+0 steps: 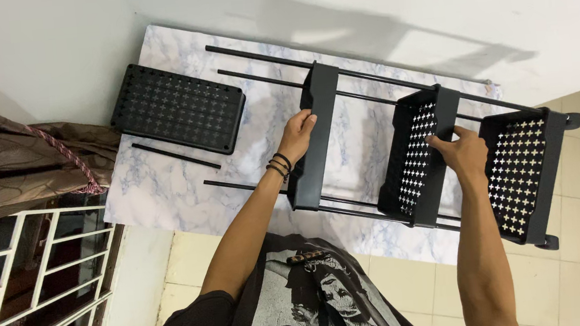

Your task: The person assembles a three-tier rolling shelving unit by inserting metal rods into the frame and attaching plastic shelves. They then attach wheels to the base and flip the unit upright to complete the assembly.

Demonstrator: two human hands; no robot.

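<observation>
Lying on its side across the marble sheet [166, 188], the black rack [437, 164] sits under both our hands. Our right hand [464, 151] curls its fingers over the middle basket [412, 159]; our left hand [299, 131] wraps its fingers around the end basket [316, 140]. Beyond the left fingers a loose perforated tray [177, 108] and a thin rod [176, 156] rest apart.

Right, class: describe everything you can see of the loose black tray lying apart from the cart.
The loose black tray is rectangular, seemingly plastic, and pierced with rows of cross-shaped holes. It lies flat, apparently upside down, at the far left corner of the marble-patterned mat, beside a loose black rod. Neither hand touches it.
</observation>
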